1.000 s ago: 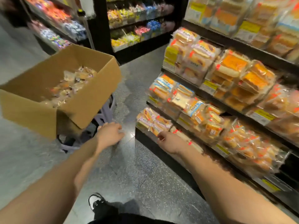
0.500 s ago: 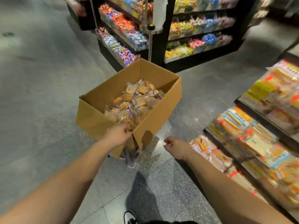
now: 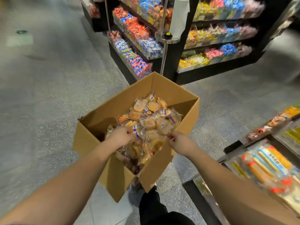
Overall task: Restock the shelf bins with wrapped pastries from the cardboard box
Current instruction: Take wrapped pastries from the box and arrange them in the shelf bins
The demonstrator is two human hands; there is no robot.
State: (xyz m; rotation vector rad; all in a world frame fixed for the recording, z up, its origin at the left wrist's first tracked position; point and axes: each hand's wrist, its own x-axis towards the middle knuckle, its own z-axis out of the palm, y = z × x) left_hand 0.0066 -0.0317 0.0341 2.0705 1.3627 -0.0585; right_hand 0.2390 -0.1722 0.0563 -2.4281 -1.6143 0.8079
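Over the cardboard box [image 3: 162,169], left hand [image 3: 119,137] curled gripping wrapped pastries [image 3: 151,122], right hand [image 3: 180,142] pinching a wrapper edge

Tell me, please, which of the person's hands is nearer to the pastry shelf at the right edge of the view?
Right. The right hand is at the cardboard box's right wall, on the side facing the pastry shelf; the left hand is over the pastries further left, away from it.

right shelf bins [image 3: 266,166] blurred, edge-cropped
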